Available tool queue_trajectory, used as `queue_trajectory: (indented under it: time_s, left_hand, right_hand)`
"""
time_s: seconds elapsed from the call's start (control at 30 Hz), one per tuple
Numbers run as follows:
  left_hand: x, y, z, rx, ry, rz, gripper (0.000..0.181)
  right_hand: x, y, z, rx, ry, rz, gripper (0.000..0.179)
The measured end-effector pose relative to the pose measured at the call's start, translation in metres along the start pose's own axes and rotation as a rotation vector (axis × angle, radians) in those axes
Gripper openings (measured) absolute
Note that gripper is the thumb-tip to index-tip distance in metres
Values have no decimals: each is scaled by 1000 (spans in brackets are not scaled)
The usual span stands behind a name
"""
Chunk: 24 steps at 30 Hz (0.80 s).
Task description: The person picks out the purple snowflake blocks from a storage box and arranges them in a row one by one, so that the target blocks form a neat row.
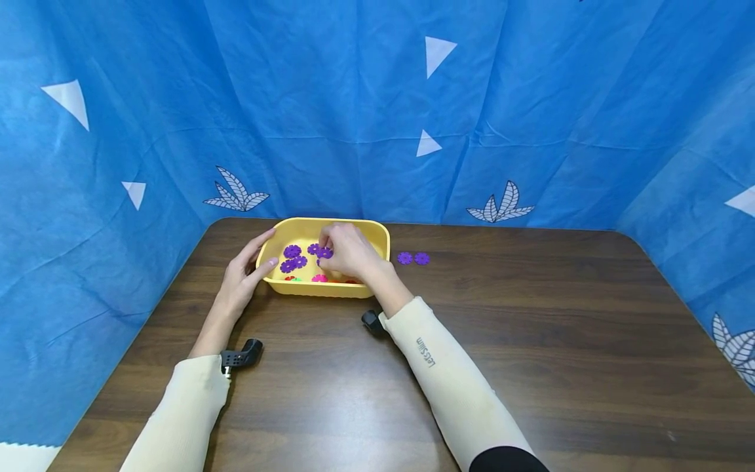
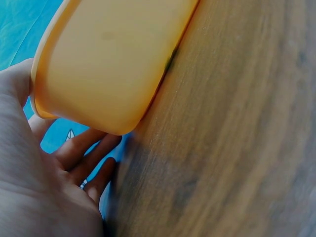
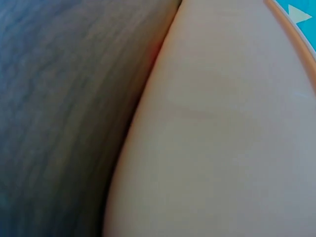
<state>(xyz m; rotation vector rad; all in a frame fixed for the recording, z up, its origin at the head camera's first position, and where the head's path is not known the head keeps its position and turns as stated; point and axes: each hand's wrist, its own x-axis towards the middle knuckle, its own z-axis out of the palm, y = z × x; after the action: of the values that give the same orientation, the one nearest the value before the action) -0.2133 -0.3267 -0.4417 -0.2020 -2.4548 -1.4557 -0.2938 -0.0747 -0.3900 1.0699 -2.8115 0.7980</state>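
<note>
A yellow plastic tray [image 1: 321, 288] stands at the back of the table, left of its middle. My left hand [image 1: 240, 275] grips its left end, thumb over the rim; in the left wrist view the fingers of the left hand [image 2: 64, 163] reach around the outside of the tray's end wall. Several purple flower-shaped discs [image 1: 291, 251] lie inside. My right hand [image 1: 349, 250] is down in the tray, fingers bent and thumb beneath them, around purple discs [image 1: 324, 253]; I cannot tell whether it pinches one. The tray's outer wall [image 3: 212, 128] fills most of the right wrist view.
Two purple discs [image 1: 413, 258] lie side by side on the table, just right of the tray. A pink disc [image 1: 319, 278] and bits of red, green and orange show along the tray's near inner side. A blue curtain [image 1: 366, 98] hangs behind the wooden table [image 1: 531, 314].
</note>
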Motion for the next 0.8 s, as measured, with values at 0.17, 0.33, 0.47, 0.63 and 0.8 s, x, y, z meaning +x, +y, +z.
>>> queue_trajectory:
  time_s: [0.17, 0.33, 0.47, 0.63, 0.8]
  left_hand:
    - [1, 1, 0, -7, -5, -1, 57]
    - [0, 3, -1, -6, 1, -9, 57]
    - [0, 3, -4, 19, 5, -10, 58]
    - [-1, 2, -5, 39, -5, -10, 58]
    - [-1, 3, -1, 30, -9, -11, 58]
  right_hand:
    - [-2, 1, -8, 44, 43, -17, 28]
    - [-4, 3, -17, 63, 86, -65, 26]
    - [-11, 9, -28, 58, 136, -83, 21]
    - [-24, 26, -42, 50, 170, -54, 17]
    - [-39, 47, -58, 76, 185, -75, 15]
